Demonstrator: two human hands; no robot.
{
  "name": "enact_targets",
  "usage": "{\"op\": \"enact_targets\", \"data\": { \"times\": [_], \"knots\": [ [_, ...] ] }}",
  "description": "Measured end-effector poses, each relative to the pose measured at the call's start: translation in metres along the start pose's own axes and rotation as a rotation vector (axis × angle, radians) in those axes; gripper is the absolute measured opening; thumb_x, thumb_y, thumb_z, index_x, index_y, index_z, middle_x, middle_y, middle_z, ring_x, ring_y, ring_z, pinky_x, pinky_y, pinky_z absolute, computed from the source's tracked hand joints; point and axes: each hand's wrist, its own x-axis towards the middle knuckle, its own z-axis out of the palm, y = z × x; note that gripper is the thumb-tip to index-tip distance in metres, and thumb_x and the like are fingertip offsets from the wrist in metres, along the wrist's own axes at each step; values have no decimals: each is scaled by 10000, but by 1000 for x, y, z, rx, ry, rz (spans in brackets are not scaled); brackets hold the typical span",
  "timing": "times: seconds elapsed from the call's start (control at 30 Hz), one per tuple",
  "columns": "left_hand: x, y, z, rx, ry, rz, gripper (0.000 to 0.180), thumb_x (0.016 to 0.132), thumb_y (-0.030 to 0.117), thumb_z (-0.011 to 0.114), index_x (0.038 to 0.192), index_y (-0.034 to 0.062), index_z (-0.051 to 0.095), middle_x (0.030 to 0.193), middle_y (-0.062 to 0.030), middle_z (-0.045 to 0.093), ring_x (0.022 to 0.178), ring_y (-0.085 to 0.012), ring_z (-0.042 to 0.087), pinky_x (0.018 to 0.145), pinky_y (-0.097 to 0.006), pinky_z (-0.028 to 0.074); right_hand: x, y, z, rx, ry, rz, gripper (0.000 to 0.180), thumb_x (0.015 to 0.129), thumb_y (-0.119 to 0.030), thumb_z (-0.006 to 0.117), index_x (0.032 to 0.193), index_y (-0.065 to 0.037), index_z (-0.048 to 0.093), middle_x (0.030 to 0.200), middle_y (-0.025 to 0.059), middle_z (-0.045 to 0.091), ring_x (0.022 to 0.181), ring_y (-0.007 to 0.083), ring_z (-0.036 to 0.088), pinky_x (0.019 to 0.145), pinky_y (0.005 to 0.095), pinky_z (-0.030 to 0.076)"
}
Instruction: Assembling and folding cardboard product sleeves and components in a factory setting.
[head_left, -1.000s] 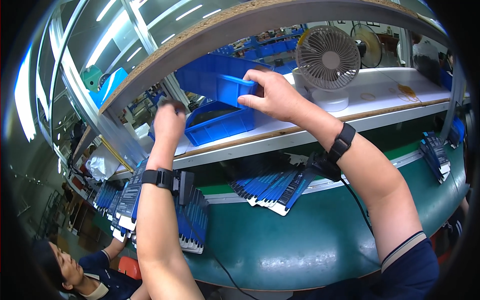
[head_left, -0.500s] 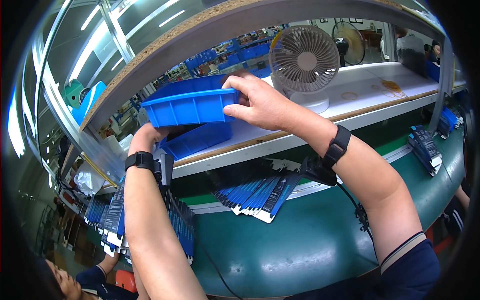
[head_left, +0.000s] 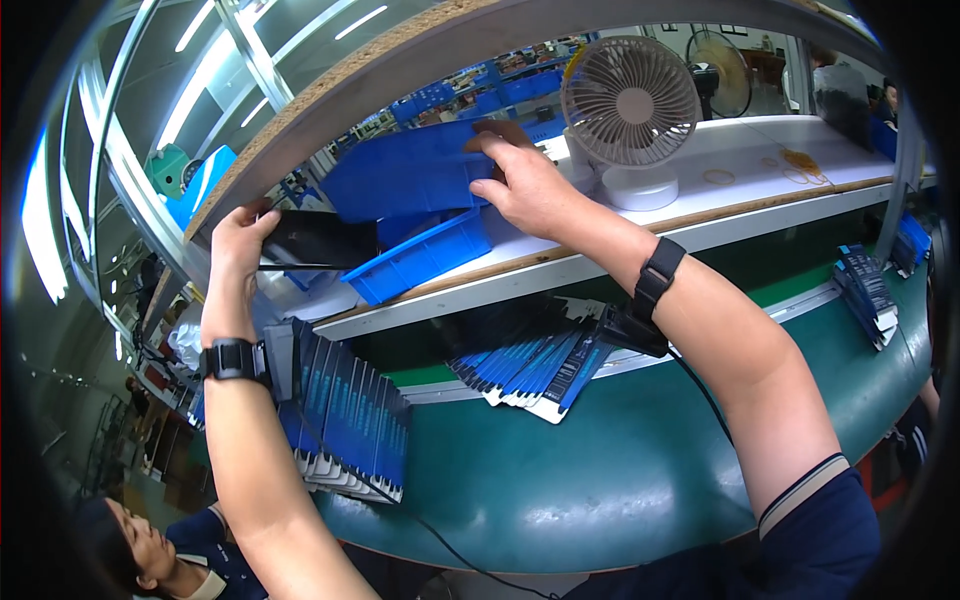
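My right hand (head_left: 525, 180) grips the right end of a blue plastic bin (head_left: 400, 175), thumb in front and fingers over the rim. That bin is tilted and blurred, held above a second blue bin (head_left: 425, 258) on the shelf. Farther left, my left hand (head_left: 238, 238) pinches the left end of a flat, black, panel-like object (head_left: 322, 238), whose exact kind I cannot make out. The black object lies beside the lower bin, its right end partly hidden by the bins. Each wrist wears a black strap with a small device.
A white fan (head_left: 632, 110) stands on the white shelf (head_left: 730, 205), with yellow rubber bands (head_left: 803, 165) farther right. Flat blue-black cartons (head_left: 350, 410) lie stacked at left; more cartons (head_left: 535, 365) fan out on the green work surface (head_left: 560, 480). A co-worker (head_left: 150, 550) is at lower left.
My left hand has come out from beneath the upper bin and moved left with the black object. The upper bin has tipped in my right hand, and the view has shifted slightly.
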Motion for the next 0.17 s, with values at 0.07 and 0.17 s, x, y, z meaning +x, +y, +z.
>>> {"op": "enact_targets", "data": {
  "times": [0.07, 0.17],
  "knots": [
    [-14, -2, -16, -28, 54, -1, 345, 828, 95, 698, 1143, -21, 619, 1039, -62, 644, 936, -132, 588, 858, -254, 435, 0, 4, 7, -39, 3, -13, 369, 805, -109, 648, 1140, 3, 541, 1172, 195, 516, 964, 325, 579, 817, 366, 479],
    [-34, -6, -48, -141, 99, 35, 358, 813, 118, 729, 1143, 24, 627, 1020, -29, 620, 933, -103, 564, 859, -224, 420, 6, 8, 22, -43, 2, 35, 394, 791, -94, 643, 1172, -44, 553, 1274, 189, 458, 1068, 361, 556, 917, 391, 465]
  ]
}}
